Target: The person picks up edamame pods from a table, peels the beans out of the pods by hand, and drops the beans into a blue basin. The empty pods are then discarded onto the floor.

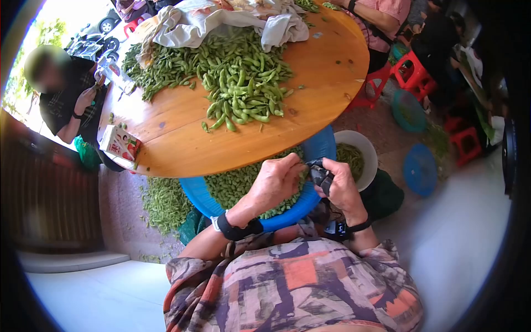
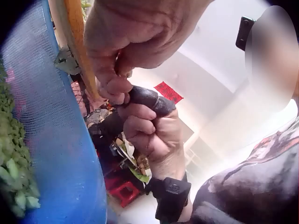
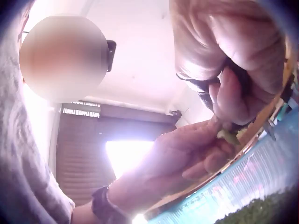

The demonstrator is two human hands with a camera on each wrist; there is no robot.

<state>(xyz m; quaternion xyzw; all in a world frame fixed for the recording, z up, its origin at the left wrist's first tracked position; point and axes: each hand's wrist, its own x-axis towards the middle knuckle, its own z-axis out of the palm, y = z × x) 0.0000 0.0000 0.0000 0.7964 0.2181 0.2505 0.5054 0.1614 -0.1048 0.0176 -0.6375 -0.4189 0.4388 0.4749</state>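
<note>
Over a blue basin holding green shelled beans, both hands meet at a small green bean pod. My left hand pinches the pod between thumb and fingers. Curled fingers of my right hand close on the pod's other end, partly hidden by the hand itself. Black covers wrap digits of the right hand. In front, a heap of whole bean pods lies on the round wooden table.
A white bowl of pods stands right of the basin. Loose pods cover the floor at left. A drink carton sits near the table's left edge, and a white cloth lies behind the heap. Another person sits at left; red stools stand at right.
</note>
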